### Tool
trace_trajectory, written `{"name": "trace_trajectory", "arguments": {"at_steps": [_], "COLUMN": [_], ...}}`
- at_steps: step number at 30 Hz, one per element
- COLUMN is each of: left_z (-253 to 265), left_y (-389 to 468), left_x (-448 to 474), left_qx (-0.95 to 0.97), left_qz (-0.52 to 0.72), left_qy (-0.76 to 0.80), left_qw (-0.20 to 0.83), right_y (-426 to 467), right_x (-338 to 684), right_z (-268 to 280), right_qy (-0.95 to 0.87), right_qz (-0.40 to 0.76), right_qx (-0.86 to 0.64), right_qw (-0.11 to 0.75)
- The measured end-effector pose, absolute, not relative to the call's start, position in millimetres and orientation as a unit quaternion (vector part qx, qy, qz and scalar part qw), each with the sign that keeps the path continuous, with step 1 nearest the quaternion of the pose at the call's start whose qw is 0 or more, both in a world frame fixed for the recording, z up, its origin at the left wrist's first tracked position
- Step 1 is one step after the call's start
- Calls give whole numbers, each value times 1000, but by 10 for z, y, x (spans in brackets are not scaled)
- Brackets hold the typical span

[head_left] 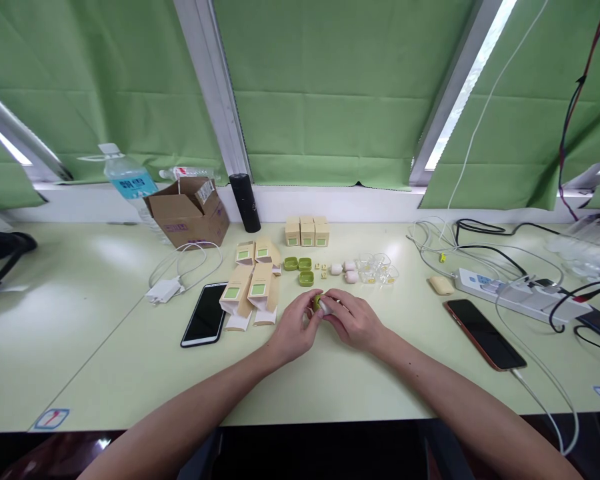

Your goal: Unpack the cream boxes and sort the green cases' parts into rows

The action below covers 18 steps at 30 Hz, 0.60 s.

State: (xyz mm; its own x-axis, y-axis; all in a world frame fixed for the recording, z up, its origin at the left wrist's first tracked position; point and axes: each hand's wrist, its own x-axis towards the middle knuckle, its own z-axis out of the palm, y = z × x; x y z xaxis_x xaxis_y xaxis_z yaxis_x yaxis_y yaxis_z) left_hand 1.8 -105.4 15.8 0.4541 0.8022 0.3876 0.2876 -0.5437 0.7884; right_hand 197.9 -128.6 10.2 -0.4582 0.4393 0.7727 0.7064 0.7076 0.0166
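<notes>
My left hand (296, 325) pinches a small green cup (317, 302) between thumb and fingers. My right hand (356, 321) meets it from the other side, its fingers closed on a small white rounded piece (325, 307) that touches the cup. Fingertips partly hide both. Just beyond my hands sit three square green cups (305, 278), several tiny yellowish pieces (324, 275), three pale pinkish-white rounded pieces (351, 276) and a cluster of clear plastic covers (377, 269). Left of my hands lie several open beige cartons (263, 285) with green labels.
Three closed beige boxes (307, 233) stand at the back. A dark-screened phone (205, 315) lies left, another phone (486, 335) right, near a power strip (520, 293) with tangled cables. A cardboard box (187, 217), a water bottle (130, 179) and a black cylinder (245, 203) line the back left.
</notes>
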Motion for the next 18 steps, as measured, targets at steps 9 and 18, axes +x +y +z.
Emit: {"name": "trace_trajectory", "arguments": {"at_steps": [9,18], "left_z": [130,145], "left_y": [-1061,-1090], "left_x": [67,65], "left_qx": [705,678], "left_qz": [387,407], "left_qy": [370,344], "left_qw": [464,506], "right_y": [-1309,-1296], "right_x": [2001,2019], "right_z": [103,98], "right_qy": [-852,-844], "right_qz": [-104,-90], "right_qx": [-370,-353], "right_qw": [357,393]}}
